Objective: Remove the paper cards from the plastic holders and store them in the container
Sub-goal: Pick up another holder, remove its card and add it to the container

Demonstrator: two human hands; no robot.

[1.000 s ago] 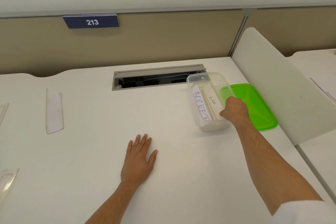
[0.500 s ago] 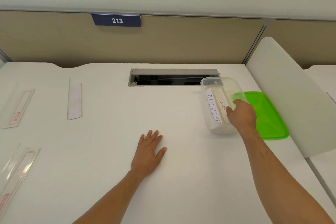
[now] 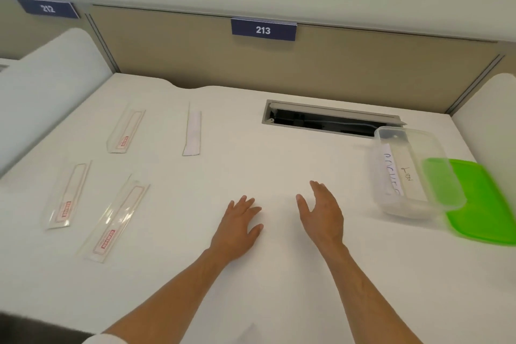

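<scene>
The white desk (image 3: 251, 301) fills most of my view, with a tan partition (image 3: 363, 64) along its far edge carrying the blue tags 213 (image 3: 263, 29) and 212 (image 3: 48, 9). A long cable slot (image 3: 332, 118) is cut into the desk near the far edge. At the right, a green lid (image 3: 483, 209) lies flat, and the clear container (image 3: 413, 173) sits tilted with its right side propped on that lid. Inside it I can see paper cards (image 3: 391, 173) lying along its length, one with large handwritten letters, one with a small mark. On the left of the desk lie three clear plastic holders with red print: a near one (image 3: 114, 220), one further left (image 3: 67, 195) and a far one (image 3: 125, 131). Right of the far one lies a white strip (image 3: 192, 132); I cannot tell whether it is a bare card or a holder. My left hand (image 3: 240, 223) rests flat on the desk, fingers straight and slightly spread. My right hand (image 3: 324, 212) is just beside it, fingers relaxed and apart, holding nothing, well apart from the container.
</scene>
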